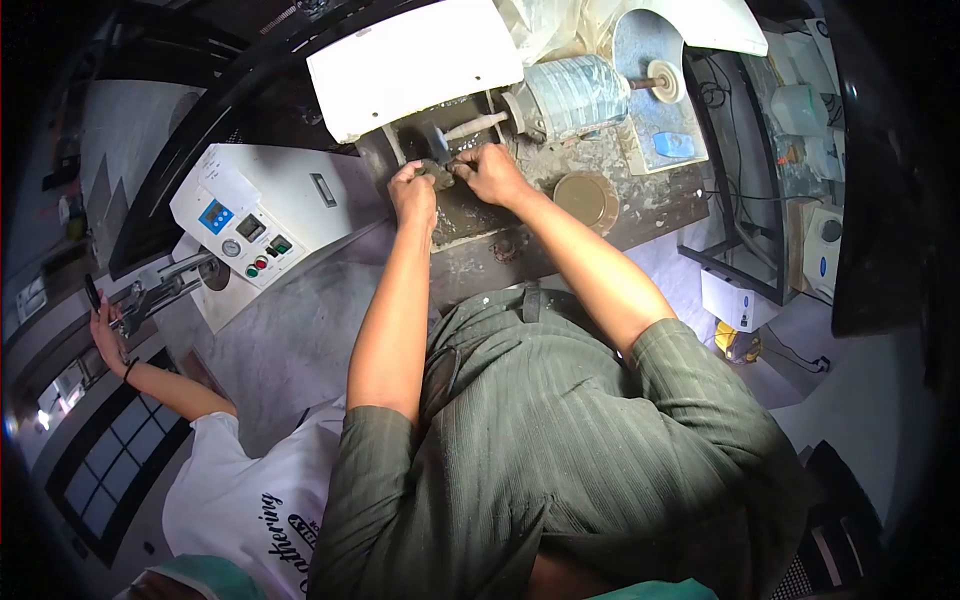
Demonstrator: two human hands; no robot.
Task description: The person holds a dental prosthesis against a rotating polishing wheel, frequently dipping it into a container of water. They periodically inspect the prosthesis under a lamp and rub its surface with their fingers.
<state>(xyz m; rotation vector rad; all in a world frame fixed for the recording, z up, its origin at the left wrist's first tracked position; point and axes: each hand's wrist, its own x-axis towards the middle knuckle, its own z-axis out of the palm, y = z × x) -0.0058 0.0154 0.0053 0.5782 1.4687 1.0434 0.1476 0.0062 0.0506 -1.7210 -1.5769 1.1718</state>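
Observation:
My left hand (410, 192) is closed on a grey-brown, soft-looking lump (437, 177), perhaps a wet rag or sponge. Close beside it, my right hand (492, 177) is closed with its fingertips pinched; whatever small dark thing they hold is too small to name. Just beyond the fingertips stands a thin bluish-grey wheel (440, 140) on a pale, tapered spindle (474, 127). That spindle comes out of a motor (575, 95) wrapped in clear plastic. Both hands are over a dirty, wet trough (465, 215); whether they touch the wheel cannot be made out.
A white cover (415, 68) stands behind the trough. Right of my hands are a round bowl (583, 203) of murky liquid, a blue block (674, 145) and a white wheel (665, 82). A control machine (275, 215) is at left, near another person's raised hand (108, 338) holding a phone.

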